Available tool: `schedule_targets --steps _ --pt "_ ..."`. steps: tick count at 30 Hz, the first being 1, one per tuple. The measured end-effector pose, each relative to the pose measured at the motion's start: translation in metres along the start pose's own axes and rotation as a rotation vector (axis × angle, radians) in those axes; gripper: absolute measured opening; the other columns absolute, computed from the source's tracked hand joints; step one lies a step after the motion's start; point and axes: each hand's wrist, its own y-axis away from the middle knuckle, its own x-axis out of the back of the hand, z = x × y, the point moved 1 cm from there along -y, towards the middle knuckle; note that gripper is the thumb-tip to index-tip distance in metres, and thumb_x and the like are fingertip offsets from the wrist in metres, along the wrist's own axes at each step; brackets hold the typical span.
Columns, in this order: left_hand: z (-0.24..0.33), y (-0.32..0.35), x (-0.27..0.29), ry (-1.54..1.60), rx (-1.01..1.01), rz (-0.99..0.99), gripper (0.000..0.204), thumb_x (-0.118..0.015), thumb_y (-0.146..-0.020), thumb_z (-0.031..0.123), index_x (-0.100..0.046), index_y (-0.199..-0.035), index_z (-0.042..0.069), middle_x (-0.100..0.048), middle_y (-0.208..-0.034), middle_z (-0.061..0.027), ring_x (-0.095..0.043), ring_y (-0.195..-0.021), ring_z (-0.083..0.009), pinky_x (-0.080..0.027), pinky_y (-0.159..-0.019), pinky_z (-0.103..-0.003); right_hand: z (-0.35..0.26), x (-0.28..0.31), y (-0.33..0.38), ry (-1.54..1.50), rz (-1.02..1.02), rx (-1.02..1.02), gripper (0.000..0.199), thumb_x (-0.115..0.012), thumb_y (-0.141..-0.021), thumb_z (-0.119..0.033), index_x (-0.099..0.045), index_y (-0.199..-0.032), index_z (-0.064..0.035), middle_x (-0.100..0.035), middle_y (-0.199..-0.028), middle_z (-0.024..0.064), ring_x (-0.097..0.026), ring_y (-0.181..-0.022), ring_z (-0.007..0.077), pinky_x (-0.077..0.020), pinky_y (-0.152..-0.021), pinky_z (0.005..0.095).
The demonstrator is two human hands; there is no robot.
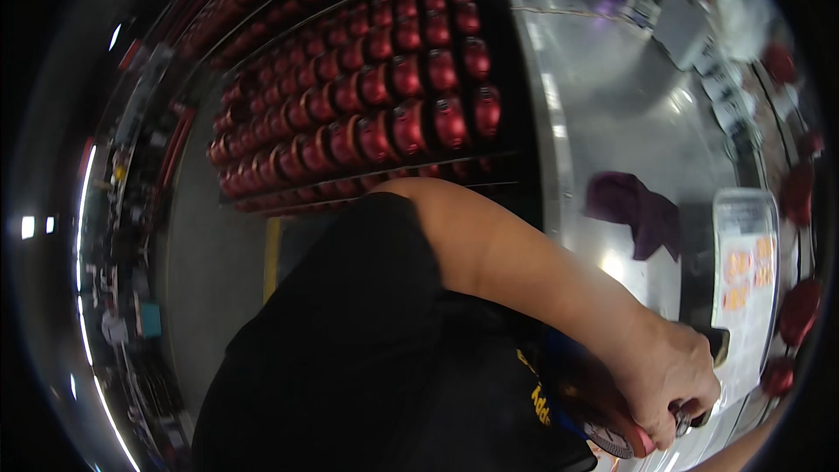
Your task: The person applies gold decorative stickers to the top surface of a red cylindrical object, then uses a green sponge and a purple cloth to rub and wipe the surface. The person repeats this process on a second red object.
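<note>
My left arm, in a black sleeve, reaches across the view. At its end my left hand is closed, fingers curled round a small shiny metal piece that I cannot name. Just below the hand is a red rounded object with a grey patterned disc on it, partly hidden by my hand and clothing. A dark block with a tan face stands right beside my knuckles. At the lower right edge shows a bare forearm, seemingly my right; its hand is out of the picture.
A metal workbench runs down the right, with a crumpled purple cloth on it. A clear tray with orange-printed pieces lies farther right. Tall racks of red rounded housings stand left of the bench. A grey floor lies beyond.
</note>
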Motion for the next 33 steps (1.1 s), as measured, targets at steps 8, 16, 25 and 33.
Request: schedule_targets --steps 8,16,25,33 --pt "0.002 0.04 -0.012 -0.117 -0.089 0.441 0.031 -0.071 -0.091 0.025 -0.066 -0.102 -0.004 -0.072 -0.093 -0.0224 -0.07 -0.092 -0.0415 -0.055 -0.081 -0.047 -0.3 -0.04 0.2 -0.412 -0.364 0.154 0.065 -0.068 -0.095 -0.053 -0.069 -0.13 0.0018 -0.077 -0.109 0.0184 -0.073 -0.1 0.026 -0.0567 -0.087 0.0371" --pt "0.024 0.145 0.041 0.092 -0.2 0.88 0.029 -0.069 -0.1 0.024 -0.063 -0.111 -0.002 -0.072 -0.099 -0.0204 -0.071 -0.095 -0.0337 -0.053 -0.085 -0.044 -0.422 -0.059 0.258 -0.466 -0.574 0.234 0.063 -0.068 -0.096 -0.051 -0.069 -0.13 0.0017 -0.076 -0.109 0.0175 -0.073 -0.1 0.0251 -0.0561 -0.087 0.0364" --pt "0.122 0.576 0.088 -0.606 -0.05 1.891 0.02 -0.061 -0.106 0.016 -0.069 -0.115 0.001 -0.074 -0.11 -0.0081 -0.069 -0.101 -0.0142 -0.057 -0.091 -0.032 -0.506 -0.086 0.277 -0.422 -0.659 0.326 0.06 -0.068 -0.096 -0.048 -0.069 -0.129 0.0015 -0.075 -0.109 0.0166 -0.072 -0.101 0.0242 -0.0554 -0.088 0.0356" --pt "0.213 0.89 0.011 -1.71 1.05 2.301 0.033 -0.064 -0.101 0.035 -0.069 -0.112 0.004 -0.073 -0.11 -0.0196 -0.068 -0.106 -0.0419 -0.051 -0.096 -0.049 -0.557 -0.101 0.292 -0.422 -0.71 0.356 0.057 -0.068 -0.097 -0.046 -0.069 -0.129 0.0014 -0.075 -0.109 0.0157 -0.071 -0.102 0.0234 -0.0548 -0.088 0.035"
